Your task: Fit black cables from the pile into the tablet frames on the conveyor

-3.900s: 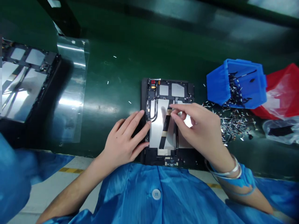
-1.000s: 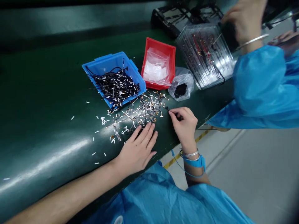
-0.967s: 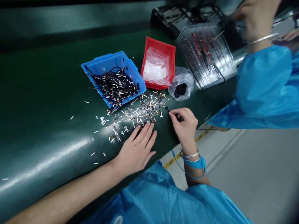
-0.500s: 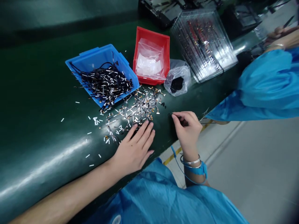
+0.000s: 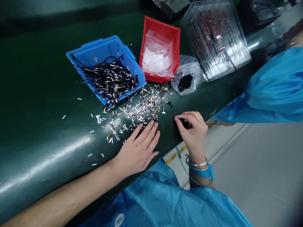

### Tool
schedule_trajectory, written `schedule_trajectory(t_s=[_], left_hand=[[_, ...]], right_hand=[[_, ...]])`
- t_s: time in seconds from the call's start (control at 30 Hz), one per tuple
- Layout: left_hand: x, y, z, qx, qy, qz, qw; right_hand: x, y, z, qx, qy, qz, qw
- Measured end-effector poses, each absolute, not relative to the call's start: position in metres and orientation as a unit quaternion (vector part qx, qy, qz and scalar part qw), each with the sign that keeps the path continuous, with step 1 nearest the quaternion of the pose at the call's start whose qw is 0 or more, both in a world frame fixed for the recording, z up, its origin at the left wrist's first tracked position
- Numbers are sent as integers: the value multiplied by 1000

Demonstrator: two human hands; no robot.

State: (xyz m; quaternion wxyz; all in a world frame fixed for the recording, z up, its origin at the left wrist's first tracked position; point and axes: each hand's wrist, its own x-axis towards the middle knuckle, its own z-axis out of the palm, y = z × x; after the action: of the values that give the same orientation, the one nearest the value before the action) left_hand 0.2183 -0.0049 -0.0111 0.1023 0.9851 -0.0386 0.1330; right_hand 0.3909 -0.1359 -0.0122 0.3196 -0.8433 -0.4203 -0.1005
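On the dark green, glossy surface (image 5: 35,110), small white strips (image 5: 98,119) lie scattered at the left. Next, an open blue plastic bin (image 5: 101,52) holds a tangle of thin black cables (image 5: 109,78) with white tags, some over its rim. The left hand (image 5: 139,148) lies with its grip apart, fingertips touching the near edge of a loose pile of short grey-black cables (image 5: 149,102). Behind the pile, an open red plastic bin (image 5: 163,29) contains a clear bag with white contents (image 5: 156,60); beside it, a small clear plastic bag (image 5: 193,67) holds something black. The right hand (image 5: 194,130) has its grip together, thumb to forefinger; whether anything is pinched cannot be told. Clear plastic trays (image 5: 215,41) hold reddish and dark parts, near a co-worker's blue sleeve (image 5: 279,85).

3.9 s ago, both hands were at an opened black device; now they are around the pile.
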Motion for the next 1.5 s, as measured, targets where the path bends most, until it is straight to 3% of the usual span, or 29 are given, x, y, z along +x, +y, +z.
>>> schedule_trajectory(t_s=[0.33, 0.63, 1.03, 1.33, 1.5], left_hand=[[218, -5, -13, 985, -40, 131, 106], [218, -5, -12, 986, -36, 127, 105], [217, -5, -13, 984, -42, 128, 117], [217, -5, -13, 984, -49, 118, 124], [217, -4, -11, 984, -52, 119, 119]], right_hand=[[397, -148, -1, -816, -456, -48, 352], [403, -148, -2, -802, -497, -13, 332], [411, -139, 0, -845, -359, 61, 391], [403, -141, -5, -840, -422, -12, 340], [392, -141, 4, -850, -410, 54, 326]])
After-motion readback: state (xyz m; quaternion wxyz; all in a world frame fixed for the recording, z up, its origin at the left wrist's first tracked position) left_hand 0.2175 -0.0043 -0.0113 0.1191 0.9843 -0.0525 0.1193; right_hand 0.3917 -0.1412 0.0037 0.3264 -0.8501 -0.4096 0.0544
